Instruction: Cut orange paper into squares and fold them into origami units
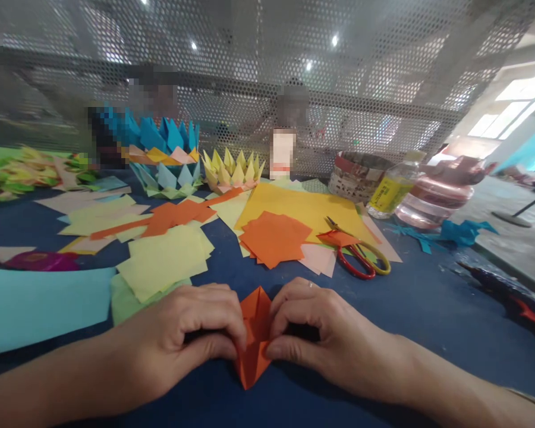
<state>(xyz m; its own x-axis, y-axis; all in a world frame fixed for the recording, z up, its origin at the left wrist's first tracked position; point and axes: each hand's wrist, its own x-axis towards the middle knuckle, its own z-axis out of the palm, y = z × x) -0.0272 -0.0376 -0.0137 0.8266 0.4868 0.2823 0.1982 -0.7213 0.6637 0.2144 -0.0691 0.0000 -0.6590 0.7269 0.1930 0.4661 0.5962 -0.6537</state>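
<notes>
Between my hands, low in the middle of the head view, is a piece of orange paper [255, 333] folded to a pointed diamond. My left hand [196, 330] pinches its left edge between thumb and fingers. On the opposite edge, my right hand [310, 324] grips with curled fingers and thumb. Creases run down the paper's middle, and its side edges are partly hidden by my fingertips. Just beyond lie a stack of orange squares [276, 238] and a stack of pale yellow squares [164, 258].
Scissors [361, 255] with red and yellow handles lie right of the orange stack. Folded-paper crowns [234, 169] stand at the back. A bottle [390, 187], a pink jug [437, 193] and a glue gun [508, 291] are on the right. A light blue sheet [44, 306] lies left.
</notes>
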